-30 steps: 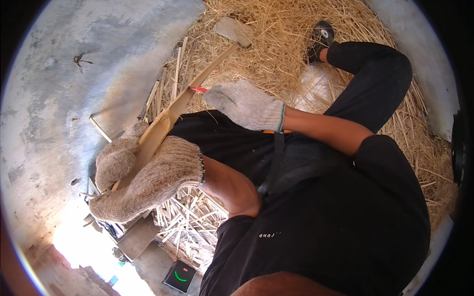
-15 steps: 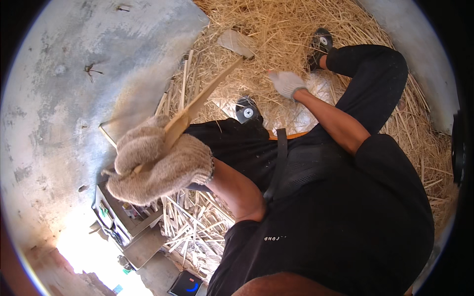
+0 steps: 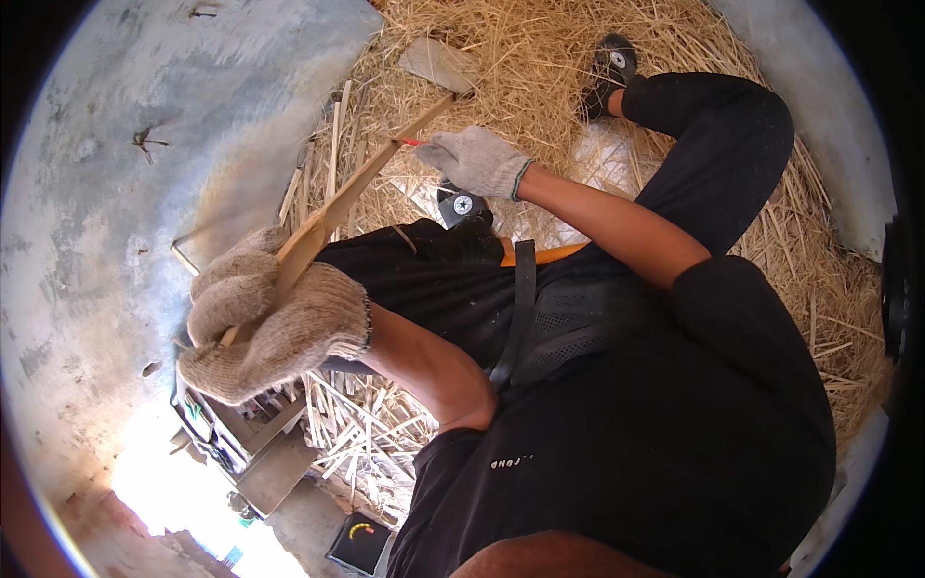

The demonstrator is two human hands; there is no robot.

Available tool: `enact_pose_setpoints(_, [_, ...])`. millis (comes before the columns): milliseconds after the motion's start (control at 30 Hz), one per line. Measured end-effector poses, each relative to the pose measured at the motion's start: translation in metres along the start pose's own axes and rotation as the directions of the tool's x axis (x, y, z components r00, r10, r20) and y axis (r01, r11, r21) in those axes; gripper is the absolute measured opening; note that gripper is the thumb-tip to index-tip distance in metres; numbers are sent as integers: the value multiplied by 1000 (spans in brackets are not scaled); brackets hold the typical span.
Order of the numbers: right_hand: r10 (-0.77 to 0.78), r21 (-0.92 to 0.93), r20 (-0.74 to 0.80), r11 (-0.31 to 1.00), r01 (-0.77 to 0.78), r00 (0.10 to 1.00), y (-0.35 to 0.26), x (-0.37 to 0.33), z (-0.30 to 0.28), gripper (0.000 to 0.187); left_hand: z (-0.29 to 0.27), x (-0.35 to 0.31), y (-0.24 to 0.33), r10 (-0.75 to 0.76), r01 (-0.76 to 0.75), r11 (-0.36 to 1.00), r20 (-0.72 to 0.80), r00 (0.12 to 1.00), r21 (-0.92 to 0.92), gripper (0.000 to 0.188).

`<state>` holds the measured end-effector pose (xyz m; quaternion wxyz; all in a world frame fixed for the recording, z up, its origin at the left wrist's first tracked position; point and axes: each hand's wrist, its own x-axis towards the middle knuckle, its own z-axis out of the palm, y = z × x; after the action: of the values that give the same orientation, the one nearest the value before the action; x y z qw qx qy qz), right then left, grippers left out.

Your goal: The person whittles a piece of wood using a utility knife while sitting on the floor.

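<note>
Left hand (image 3: 297,320): gripping one slat (image 3: 332,208)
Right hand (image 3: 480,162): closed round one red tool (image 3: 412,143)
Box (image 3: 277,470): one, below left hand

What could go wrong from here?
1. The red tool in the right hand could slip along the wooden strip toward the left hand, which grips that same strip.
2. The strip might twist or slide, since only the gloved left hand visibly grips it.
3. Dropped pieces could get lost in the loose straw.
</note>
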<state>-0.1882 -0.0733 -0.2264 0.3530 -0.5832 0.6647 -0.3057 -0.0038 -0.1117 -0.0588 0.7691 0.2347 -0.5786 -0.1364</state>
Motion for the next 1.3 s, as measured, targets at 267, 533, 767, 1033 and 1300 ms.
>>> enact_pose_setpoints(267, [479, -290, 44, 846, -447, 877, 198, 9, 32, 73, 47, 13, 29, -80, 86, 964, 34, 996, -253, 46])
enact_pose_setpoints(533, [15, -37, -216, 999, -23, 976, 51, 21, -24, 69, 15, 28, 45, -53, 100, 958, 176, 983, -270, 48])
enact_pose_setpoints(767, [84, 234, -42, 970, -72, 996, -27, -27, -48, 61, -11, 52, 56, -7, 47, 985, 235, 972, -165, 50])
enact_pose_setpoints(1033, [168, 117, 43, 978, -172, 985, 6, -37, -34, 63, 15, 55, 49, 4, -6, 999, -35, 999, -41, 46])
enact_pose_setpoints(1300, [122, 215, -132, 972, -92, 984, 8, -30, -40, 68, -6, 48, 6, -118, 126, 985, 71, 990, -121, 42])
